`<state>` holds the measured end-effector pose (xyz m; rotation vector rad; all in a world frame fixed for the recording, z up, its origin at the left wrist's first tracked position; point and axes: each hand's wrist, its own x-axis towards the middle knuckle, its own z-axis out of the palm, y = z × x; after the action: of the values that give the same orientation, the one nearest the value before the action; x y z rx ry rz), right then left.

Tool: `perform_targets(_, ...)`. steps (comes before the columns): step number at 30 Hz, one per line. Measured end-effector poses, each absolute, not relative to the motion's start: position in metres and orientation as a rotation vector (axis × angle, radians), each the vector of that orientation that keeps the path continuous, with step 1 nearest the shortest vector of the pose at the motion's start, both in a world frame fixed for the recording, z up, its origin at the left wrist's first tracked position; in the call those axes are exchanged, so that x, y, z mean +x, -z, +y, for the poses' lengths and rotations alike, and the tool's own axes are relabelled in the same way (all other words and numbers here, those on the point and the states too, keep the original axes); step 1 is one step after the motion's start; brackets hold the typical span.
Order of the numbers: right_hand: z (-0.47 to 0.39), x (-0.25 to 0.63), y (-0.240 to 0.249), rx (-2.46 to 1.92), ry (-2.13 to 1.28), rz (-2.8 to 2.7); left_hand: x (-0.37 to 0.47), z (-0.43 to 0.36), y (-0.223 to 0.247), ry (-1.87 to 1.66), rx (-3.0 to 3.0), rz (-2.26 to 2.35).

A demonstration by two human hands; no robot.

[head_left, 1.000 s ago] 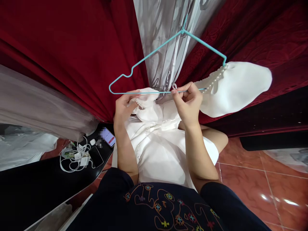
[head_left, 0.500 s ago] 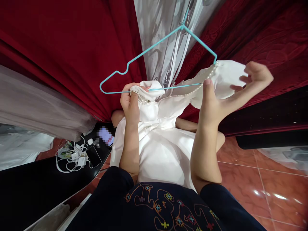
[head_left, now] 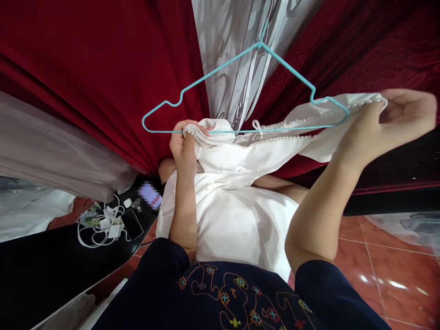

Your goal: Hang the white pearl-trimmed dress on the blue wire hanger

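A white dress (head_left: 237, 224) with pearl-edged neckline lies over my lap, its upper part raised between my hands. A light blue hanger (head_left: 222, 68) stands upright above it, its right end inside the dress's stretched right shoulder. My left hand (head_left: 185, 142) is closed on the bunched left sleeve of the dress and the hanger's lower bar. Far to the right, my right hand (head_left: 388, 121) grips the pearl edge of the other shoulder, pulled outward past the hanger's right end. A small white loop shows at the neckline.
On the left, a black table (head_left: 68, 261) holds a phone (head_left: 132, 224), a lit phone (head_left: 150, 195) and tangled white cables (head_left: 99, 229). Red curtains (head_left: 103, 55) and sheer white fabric (head_left: 227, 55) hang in front. Red floor tiles (head_left: 395, 275) show at right.
My right hand has moved right, drawing the dress's shoulder out with it. The hanger's right end, earlier hidden in the fabric, now shows. My left hand has barely moved.
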<state>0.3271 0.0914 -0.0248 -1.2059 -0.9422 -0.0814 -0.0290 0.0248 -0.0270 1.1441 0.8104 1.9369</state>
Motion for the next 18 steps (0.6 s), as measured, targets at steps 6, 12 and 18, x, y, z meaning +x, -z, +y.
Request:
perform_targets(6, 0.026, 0.27, 0.061, -1.091, 0.066, -1.056, -0.02, 0.031, 0.039, -1.939, 1.083, 0.744)
perform_targets(12, 0.007, 0.191, 0.045, -1.056, -0.358, -1.374, -0.011, 0.029, 0.039, -1.936, 1.033, 0.76)
perform_targets(18, 0.028, 0.183, 0.046, -1.057, -0.422, -1.405, -0.024, 0.021, 0.039, -1.837, 1.183, 0.866)
